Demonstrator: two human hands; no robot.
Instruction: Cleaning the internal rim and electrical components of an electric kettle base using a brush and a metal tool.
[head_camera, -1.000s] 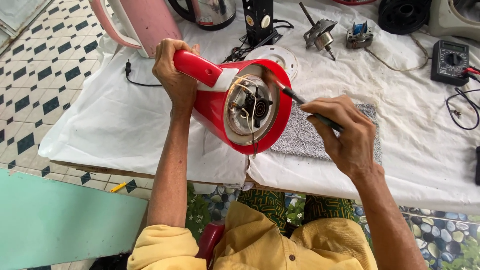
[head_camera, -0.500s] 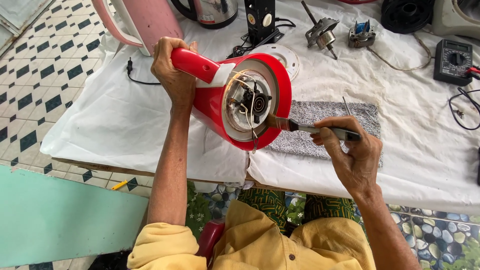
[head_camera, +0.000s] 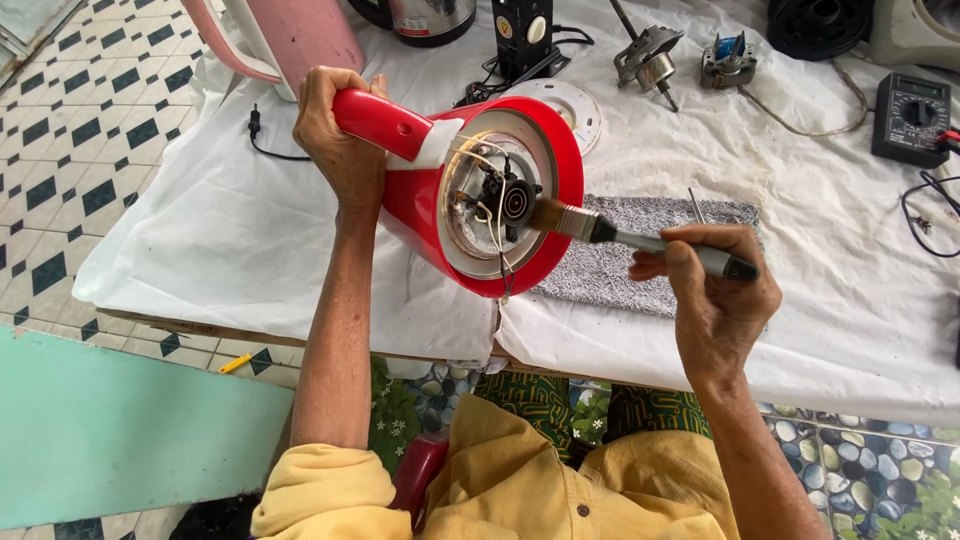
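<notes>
The red kettle (head_camera: 430, 215) is gripped by the left hand (head_camera: 340, 140); the brush (head_camera: 640, 238), pinched in the right hand (head_camera: 715, 290), is best swept lightly around the wires.

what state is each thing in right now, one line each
red kettle: tipped on its side, base cover off, wiring exposed
left hand: gripping the kettle's handle
right hand: gripping a brush
brush: bristles at the kettle's open base
grey mat: flat on the white cloth
multimeter: lying on the cloth, leads attached
pink kettle: upright
</notes>
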